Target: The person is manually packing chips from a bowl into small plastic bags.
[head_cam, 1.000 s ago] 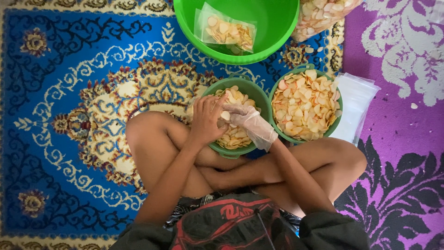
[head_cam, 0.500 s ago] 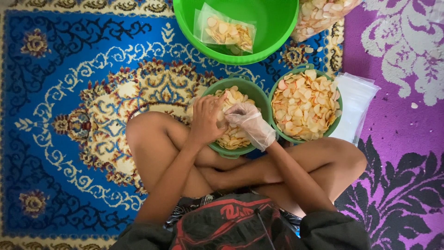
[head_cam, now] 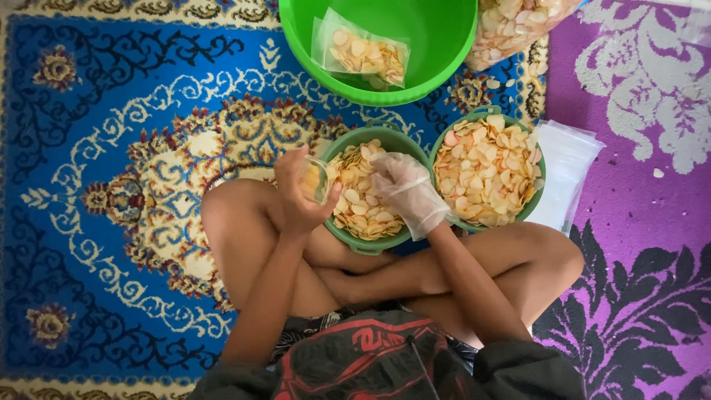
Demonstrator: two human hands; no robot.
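L hand grips what looks like a small bag; gloved R hand spread flat on bowl's chips.

A small clear bag partly filled with pale chips, beside the chip-heaped green bowl.

Clear chip bag in green tub; big one top right; empties right.

A large bright green plastic basin holding a sealed clear packet of pale chips sits on the blue patterned carpet, beside a big clear sack of chips, a stack of empty clear bags and a purple floral rug.
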